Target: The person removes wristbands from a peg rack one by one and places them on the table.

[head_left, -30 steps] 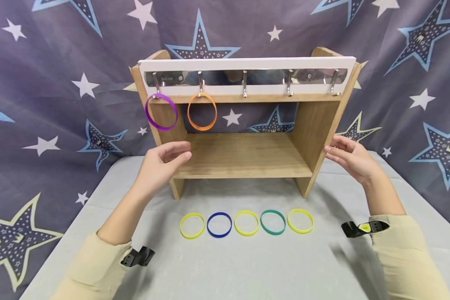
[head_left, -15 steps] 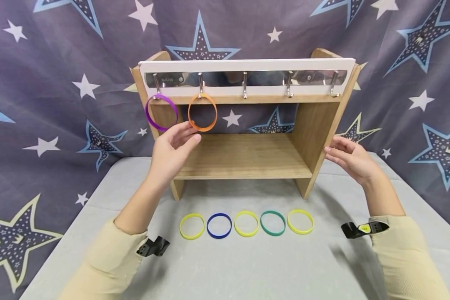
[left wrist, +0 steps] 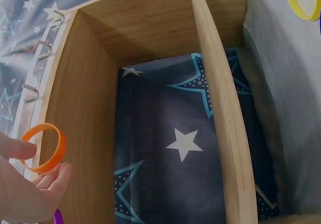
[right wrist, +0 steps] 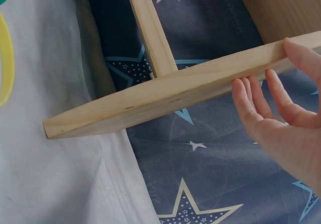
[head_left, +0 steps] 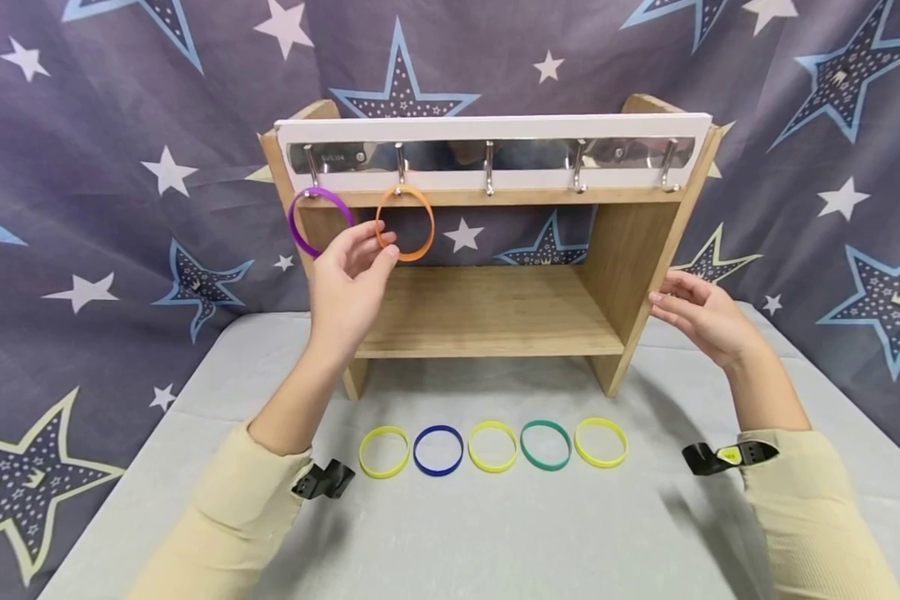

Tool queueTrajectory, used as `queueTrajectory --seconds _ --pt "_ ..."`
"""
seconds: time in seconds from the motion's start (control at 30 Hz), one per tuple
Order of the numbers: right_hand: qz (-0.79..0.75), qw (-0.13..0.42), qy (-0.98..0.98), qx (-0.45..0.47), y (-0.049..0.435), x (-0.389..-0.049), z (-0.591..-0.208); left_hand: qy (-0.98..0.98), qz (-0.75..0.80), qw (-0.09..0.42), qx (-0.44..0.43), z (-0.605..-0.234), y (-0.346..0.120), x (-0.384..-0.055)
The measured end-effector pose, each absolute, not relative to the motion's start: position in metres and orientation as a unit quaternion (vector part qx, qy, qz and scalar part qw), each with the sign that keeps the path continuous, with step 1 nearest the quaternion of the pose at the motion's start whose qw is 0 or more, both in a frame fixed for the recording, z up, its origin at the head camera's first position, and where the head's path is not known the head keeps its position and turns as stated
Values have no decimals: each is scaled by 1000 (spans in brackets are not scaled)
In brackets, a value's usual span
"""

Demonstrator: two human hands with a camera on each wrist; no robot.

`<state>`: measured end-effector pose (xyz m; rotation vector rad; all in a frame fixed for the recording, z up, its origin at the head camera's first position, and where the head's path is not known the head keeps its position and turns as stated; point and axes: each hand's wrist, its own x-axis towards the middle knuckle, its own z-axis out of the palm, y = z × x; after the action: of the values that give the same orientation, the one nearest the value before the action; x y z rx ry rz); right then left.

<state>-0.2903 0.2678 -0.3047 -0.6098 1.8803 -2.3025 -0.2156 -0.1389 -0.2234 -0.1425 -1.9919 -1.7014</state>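
My left hand (head_left: 348, 287) is at the orange wristband (head_left: 431, 225), which hangs from the second hook from the left. Its thumb and fingertips lie on either side of the band's lower left, with a gap between them; whether they touch it I cannot tell. In the left wrist view the thumb overlaps the orange wristband (left wrist: 61, 146) and the fingers are below it. A purple wristband (head_left: 294, 223) hangs on the leftmost hook, partly behind the left hand. My right hand (head_left: 708, 321) touches the right side panel (right wrist: 165, 96) of the wooden shelf with thumb and fingertips.
On the grey cloth (head_left: 495, 533) in front of the wooden shelf (head_left: 495, 308) lies a row of wristbands: yellow (head_left: 362, 462), blue (head_left: 438, 472), yellow (head_left: 492, 469), green (head_left: 546, 467) and yellow (head_left: 602, 463). A metal hook rail (head_left: 532, 156) crosses the shelf top. Behind hangs a star-patterned cloth (head_left: 217, 125).
My left hand has moved up and to the right, from below the hanging wristbands to the orange one. The right hand stays at the side panel, and the wristbands have not visibly moved.
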Motion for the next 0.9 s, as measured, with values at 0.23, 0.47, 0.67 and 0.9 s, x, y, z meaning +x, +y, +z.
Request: queueTrajectory --seconds 0.23,0.47,0.67,0.9 --pt "-758 53 618 -201 267 -291 -304 -695 -647 304 -78 -224 -136 -219" --pt "-764 52 613 -192 269 -289 -306 -669 -670 307 -95 -224 -133 -219" --pt "-762 50 618 -188 269 -289 -306 -638 -701 300 -108 -219 -131 -216" --pt "-762 50 618 -188 270 -289 -306 -611 -721 303 -123 -213 -130 -213"
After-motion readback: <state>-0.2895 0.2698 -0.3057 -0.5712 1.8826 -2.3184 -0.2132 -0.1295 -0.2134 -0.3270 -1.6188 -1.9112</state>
